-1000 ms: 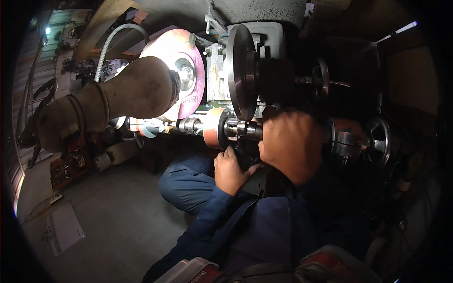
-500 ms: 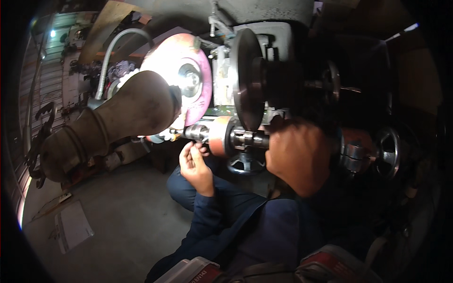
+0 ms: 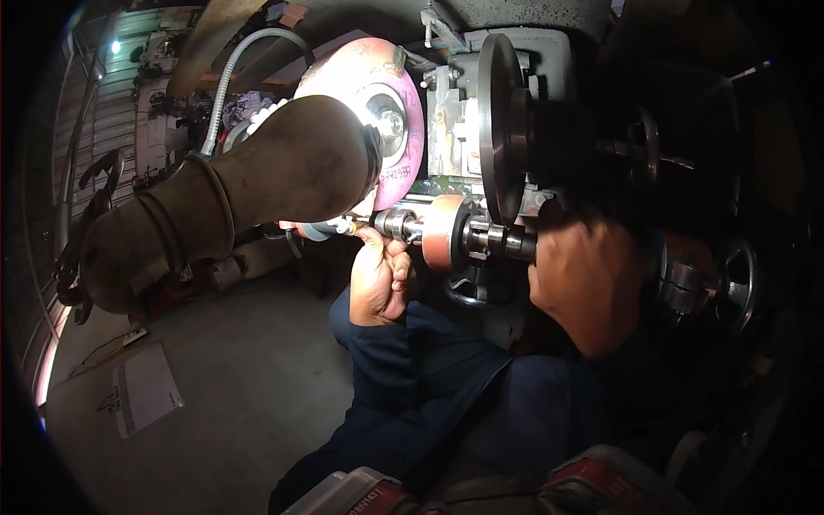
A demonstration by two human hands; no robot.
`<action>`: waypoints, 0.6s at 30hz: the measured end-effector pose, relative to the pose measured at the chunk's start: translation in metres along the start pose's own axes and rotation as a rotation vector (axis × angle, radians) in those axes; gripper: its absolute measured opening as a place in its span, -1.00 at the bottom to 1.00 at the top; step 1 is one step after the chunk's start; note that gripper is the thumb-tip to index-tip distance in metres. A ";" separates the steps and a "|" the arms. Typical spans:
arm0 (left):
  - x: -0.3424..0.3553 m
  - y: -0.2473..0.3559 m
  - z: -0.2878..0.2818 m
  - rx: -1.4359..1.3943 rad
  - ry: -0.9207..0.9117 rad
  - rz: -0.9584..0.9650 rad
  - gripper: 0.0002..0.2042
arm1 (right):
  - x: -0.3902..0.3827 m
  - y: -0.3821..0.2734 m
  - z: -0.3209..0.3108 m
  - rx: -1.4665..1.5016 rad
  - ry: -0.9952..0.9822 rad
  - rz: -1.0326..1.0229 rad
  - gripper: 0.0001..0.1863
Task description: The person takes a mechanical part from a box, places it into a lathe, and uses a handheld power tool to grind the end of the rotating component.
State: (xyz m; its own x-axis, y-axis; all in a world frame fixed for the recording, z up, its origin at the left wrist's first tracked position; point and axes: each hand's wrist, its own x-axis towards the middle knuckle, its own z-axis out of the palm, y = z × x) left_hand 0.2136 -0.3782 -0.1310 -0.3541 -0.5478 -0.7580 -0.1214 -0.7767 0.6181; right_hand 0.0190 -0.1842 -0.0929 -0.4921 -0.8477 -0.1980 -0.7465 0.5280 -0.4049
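Note:
A metal shaft assembly (image 3: 485,236) with an orange-and-black collar (image 3: 444,233) runs sideways in front of a pink-and-white grinding wheel (image 3: 403,146). My left hand (image 3: 382,279) is raised at the assembly's left end, just below a bright metal ring (image 3: 394,223). Its fingers are curled, thumb and forefinger close together beside a small yellow-and-white fitting (image 3: 346,226); whatever they pinch is too small to tell. Back upward, my right hand (image 3: 588,279) closes round the right end, where the dark shaft goes in under it. Its fingertips are hidden.
A large dark disc (image 3: 500,129) stands upright behind the shaft. From the left, a bulky lamp-like housing (image 3: 292,163) reaches over the wheel's front. Handwheels (image 3: 738,283) sit at the right, another (image 3: 475,290) below the collar. A white sheet (image 3: 148,390) lies on the floor.
The whole scene has shifted right in the view. My left hand has risen to the shaft's left end, its fingers now curled tighter. My right hand keeps its place at the right end.

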 end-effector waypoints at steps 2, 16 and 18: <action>0.001 -0.005 0.002 -0.041 -0.020 0.084 -0.44 | -0.001 0.000 0.002 -0.038 0.028 -0.046 -0.91; 0.025 -0.019 -0.026 -0.016 -0.175 0.372 -0.62 | 0.004 -0.001 -0.005 -0.024 0.057 -0.020 -0.90; 0.025 -0.018 -0.025 -0.119 -0.170 0.365 -0.74 | 0.004 0.000 0.003 0.048 0.088 0.033 -0.78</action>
State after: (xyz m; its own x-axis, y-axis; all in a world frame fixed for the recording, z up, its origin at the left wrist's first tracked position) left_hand 0.2300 -0.3859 -0.1663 -0.5030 -0.7427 -0.4420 0.1452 -0.5768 0.8039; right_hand 0.0184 -0.1878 -0.0967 -0.5554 -0.8208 -0.1338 -0.7079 0.5510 -0.4418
